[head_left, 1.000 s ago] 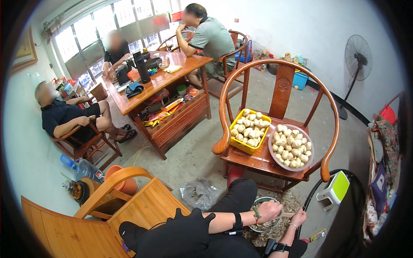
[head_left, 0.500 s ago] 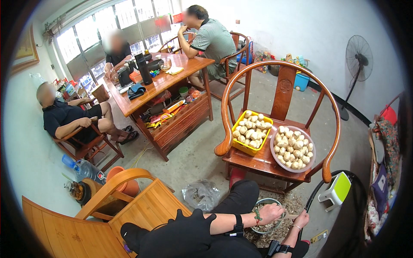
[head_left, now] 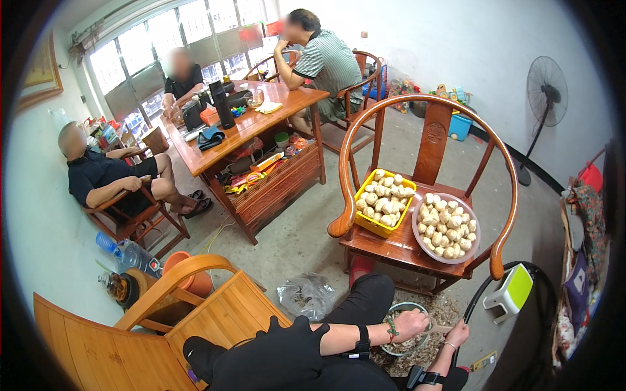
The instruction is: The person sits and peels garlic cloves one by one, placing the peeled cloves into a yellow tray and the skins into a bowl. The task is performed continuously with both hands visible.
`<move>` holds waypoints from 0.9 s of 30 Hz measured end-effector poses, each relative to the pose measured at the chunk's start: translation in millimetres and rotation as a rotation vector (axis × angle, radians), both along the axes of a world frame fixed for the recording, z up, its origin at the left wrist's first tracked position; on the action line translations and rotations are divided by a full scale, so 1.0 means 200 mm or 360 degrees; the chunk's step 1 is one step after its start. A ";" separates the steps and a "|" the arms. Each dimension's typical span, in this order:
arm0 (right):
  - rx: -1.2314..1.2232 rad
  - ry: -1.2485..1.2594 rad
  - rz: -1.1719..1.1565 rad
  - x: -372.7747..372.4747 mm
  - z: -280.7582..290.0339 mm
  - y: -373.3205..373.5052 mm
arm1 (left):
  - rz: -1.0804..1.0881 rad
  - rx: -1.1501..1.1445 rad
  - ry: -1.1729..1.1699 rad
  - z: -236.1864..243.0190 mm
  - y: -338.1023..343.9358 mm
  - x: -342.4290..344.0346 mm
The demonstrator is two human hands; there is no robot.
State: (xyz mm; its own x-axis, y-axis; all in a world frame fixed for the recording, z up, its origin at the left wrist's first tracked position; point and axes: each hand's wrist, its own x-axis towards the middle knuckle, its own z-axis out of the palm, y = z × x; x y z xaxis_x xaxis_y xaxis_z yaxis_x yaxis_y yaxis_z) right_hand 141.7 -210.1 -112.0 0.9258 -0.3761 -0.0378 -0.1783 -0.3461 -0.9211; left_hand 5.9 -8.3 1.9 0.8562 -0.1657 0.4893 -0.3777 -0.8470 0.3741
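My left hand [head_left: 411,323], with a green bead bracelet at its wrist, is closed over a round tub [head_left: 396,352] holding brown and pale scraps. Just right of the tub, my right hand [head_left: 458,333] is closed too. Between the hands shows a thin pale strip [head_left: 441,329], too small to name. What either hand grips is hidden by the fingers. On the wooden armchair [head_left: 433,140] in front stand a yellow basket [head_left: 373,226] and a round clear bowl [head_left: 420,246], both heaped with pale, rounded, peeled-looking vegetables.
Peelings [head_left: 450,306] litter the floor around the tub. A clear plastic bag [head_left: 306,294] lies left of my leg. To the right are a green-topped stool [head_left: 512,289] and a standing fan [head_left: 546,91]. Three people sit around a wooden table [head_left: 274,117] farther off.
The view has shifted slightly, so the room sits a little differently. My hands stay in nearly the same place, both closed.
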 end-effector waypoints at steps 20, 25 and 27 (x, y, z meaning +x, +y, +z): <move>-0.0087 -0.0319 0.0004 -0.07 0.21 0.03 | 0.0148 0.0015 0.0004 0.02 -0.04 -0.01; -0.0131 -0.0327 -0.0020 -0.09 0.20 0.03 | 0.0101 0.0111 0.0018 -0.04 -0.04 -0.02; -0.0151 -0.0352 -0.0006 -0.09 0.23 0.05 | 0.0097 0.0099 -0.0003 -0.03 -0.03 -0.01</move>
State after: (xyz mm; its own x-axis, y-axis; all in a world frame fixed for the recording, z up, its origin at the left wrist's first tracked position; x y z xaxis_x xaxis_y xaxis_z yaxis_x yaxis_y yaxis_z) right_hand 124.3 -199.1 -66.1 0.9063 -0.3716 0.2012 0.0226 -0.4330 -0.9011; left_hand 3.5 -14.5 -4.4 0.8646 -0.1437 0.4815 -0.3257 -0.8900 0.3192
